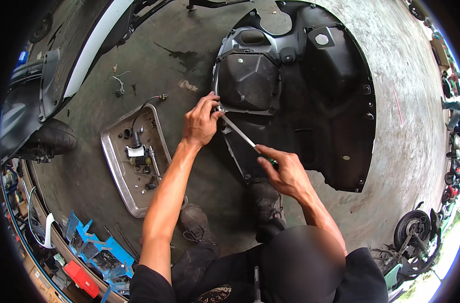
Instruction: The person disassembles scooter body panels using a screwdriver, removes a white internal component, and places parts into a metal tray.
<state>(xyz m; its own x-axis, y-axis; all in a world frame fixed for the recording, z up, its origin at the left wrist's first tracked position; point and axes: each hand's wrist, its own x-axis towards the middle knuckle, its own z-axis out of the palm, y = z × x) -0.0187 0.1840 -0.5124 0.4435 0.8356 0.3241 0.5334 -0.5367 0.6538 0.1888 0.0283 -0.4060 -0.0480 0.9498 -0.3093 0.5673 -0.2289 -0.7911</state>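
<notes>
A large black plastic scooter body panel (336, 116) lies on the floor with its moulded inner side up. My right hand (284, 170) is closed round the green handle of a screwdriver (242, 135). Its long metal shaft slants up and left to the panel's left edge. There my left hand (202, 121) has its fingers closed at the panel's edge, around the screwdriver's tip. The tip itself and whatever the fingers pinch are hidden. Just above the left hand sits a raised black box-like housing (249, 83) on the panel.
A metal tray (113, 159) left of my left arm holds loose parts and tools. Scooters stand at the far left and lower right. Blue frames (96, 247) and a red box (81, 278) lie at lower left. My shoes (195, 222) are below the panel.
</notes>
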